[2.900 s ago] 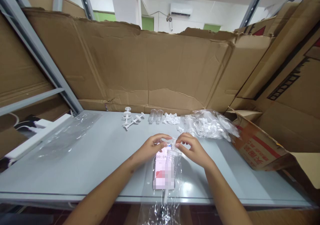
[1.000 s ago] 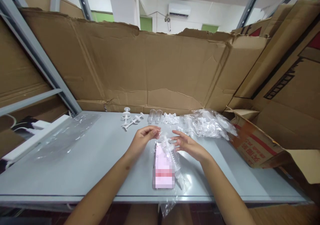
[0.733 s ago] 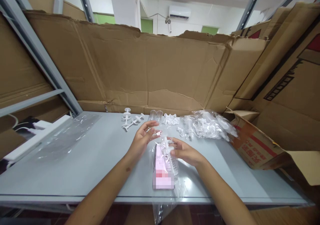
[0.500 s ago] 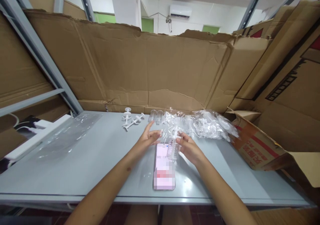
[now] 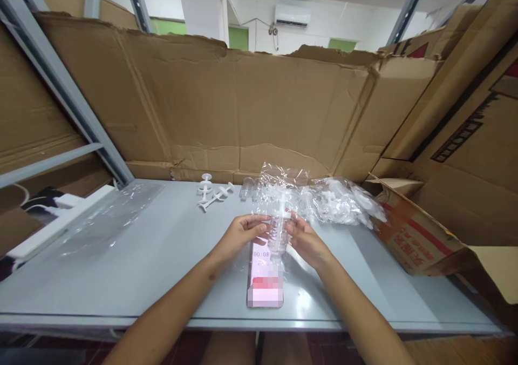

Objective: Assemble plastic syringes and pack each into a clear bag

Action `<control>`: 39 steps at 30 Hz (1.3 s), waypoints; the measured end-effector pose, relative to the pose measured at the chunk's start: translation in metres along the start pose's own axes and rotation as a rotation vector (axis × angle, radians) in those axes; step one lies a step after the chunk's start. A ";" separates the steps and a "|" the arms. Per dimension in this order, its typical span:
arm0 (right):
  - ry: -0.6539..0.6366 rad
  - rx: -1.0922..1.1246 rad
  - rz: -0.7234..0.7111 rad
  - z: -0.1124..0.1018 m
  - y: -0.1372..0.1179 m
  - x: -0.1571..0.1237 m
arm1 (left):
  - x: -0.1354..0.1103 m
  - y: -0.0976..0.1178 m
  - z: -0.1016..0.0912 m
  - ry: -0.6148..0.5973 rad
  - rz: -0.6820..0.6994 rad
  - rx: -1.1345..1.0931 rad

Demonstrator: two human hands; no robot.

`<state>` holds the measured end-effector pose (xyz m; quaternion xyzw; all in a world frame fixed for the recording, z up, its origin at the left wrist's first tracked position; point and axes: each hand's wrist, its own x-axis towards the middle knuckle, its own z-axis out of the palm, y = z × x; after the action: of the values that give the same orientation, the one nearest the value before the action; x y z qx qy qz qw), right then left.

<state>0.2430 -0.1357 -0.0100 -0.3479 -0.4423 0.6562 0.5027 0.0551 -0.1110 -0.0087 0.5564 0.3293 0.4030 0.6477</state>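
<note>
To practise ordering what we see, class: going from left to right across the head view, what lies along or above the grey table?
White power strip → flat clear plastic bag → white plunger-shaped parts → held clear ridged cylinder → bulging bag of white parts → open cardboard box.

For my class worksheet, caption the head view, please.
Hands around a ribbed clear cylinder in a plastic bag, above a phone on a grey table.
</note>
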 end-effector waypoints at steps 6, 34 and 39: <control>-0.052 -0.061 -0.010 0.005 -0.001 -0.004 | 0.003 -0.004 0.002 0.061 0.030 0.042; 0.142 0.010 -0.004 0.002 -0.003 -0.004 | 0.000 -0.001 0.004 0.110 0.089 0.036; 0.265 0.110 -0.063 -0.015 -0.025 -0.007 | 0.005 0.002 -0.012 0.196 0.165 0.101</control>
<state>0.2672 -0.1369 0.0080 -0.3892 -0.3461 0.6118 0.5954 0.0466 -0.1008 -0.0081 0.5715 0.3643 0.4901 0.5482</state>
